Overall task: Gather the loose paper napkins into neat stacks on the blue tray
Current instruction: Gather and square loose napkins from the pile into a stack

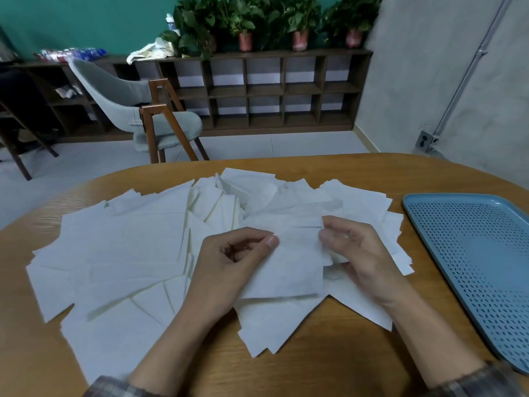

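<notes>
Napkins (137, 253) left of tray (486, 253) look light, limp, tearable; left grip (237, 253) and right grip (355, 247) pinch one sheet (289, 270) by opposite edges.

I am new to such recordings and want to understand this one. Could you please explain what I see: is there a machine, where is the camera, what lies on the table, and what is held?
There is no machine here: a person works with two bare hands. The single picture comes from a camera worn on the head, looking forward and down, so the arms enter from below. The left hand and the right hand each pinch one side of a white napkin, held over the pile. Many more napkins lie loose and overlapping on the wooden table. To the right sits a blue tray; no stack shows on it yet. Behind are a chair, a shelf and potted plants.
</notes>
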`<state>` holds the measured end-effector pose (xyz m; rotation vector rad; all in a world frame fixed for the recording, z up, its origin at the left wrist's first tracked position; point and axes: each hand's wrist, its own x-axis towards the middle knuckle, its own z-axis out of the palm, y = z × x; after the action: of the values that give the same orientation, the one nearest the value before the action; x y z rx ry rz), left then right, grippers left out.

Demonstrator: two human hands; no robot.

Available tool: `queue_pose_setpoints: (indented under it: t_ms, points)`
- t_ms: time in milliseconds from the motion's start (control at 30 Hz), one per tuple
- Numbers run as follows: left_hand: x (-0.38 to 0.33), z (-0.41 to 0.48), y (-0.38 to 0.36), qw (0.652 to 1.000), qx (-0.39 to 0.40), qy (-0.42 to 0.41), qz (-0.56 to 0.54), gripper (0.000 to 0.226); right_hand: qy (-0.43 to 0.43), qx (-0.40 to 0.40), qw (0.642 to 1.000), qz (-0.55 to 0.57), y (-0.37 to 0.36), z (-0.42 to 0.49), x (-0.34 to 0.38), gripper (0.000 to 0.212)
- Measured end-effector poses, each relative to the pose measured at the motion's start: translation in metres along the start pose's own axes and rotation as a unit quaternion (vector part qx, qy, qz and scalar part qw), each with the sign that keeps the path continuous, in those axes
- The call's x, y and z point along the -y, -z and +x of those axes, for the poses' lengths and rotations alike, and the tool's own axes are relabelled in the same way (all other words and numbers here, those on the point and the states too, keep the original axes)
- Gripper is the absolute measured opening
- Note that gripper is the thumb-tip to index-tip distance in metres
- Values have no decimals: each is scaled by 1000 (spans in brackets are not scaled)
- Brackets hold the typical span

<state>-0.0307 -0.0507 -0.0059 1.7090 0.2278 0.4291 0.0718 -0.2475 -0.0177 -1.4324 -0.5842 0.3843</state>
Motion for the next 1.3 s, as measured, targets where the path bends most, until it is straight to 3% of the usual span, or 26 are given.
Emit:
queue_pose_setpoints:
  t_ms: [167,300,367,600,733,900,1033,1100,1200,1300]
  points:
    - [1,1,0,999,22,20,43,8,11,-57,995,-86,-3,1,2,16]
    - [-2,2,9,985,156,66,10,25,7,-53,996,-76,0,2,3,19]
    - [-1,3,12,978,186,88,-16,31,3,-46,996,-73,0,1,3,23]
    - [1,9,17,994,92,54,16,19,-4,-48,996,-70,0,2,2,29]
    - [3,9,19,997,26,-3,79,15,-12,-48,996,-78,-1,2,0,21]
    - [1,8,20,994,45,-23,96,24,-16,-58,994,-87,0,3,-2,30]
    - [3,8,17,992,24,-53,112,19,-27,-67,993,-92,1,3,-4,46]
    - [6,8,16,991,9,-68,116,16,-32,-69,992,-100,1,4,-5,43]
    - [12,8,15,981,-12,-125,150,12,-41,-70,992,-100,1,4,-6,32]
    - [17,9,14,961,-20,-207,184,13,-44,-74,991,-98,1,4,-6,35]
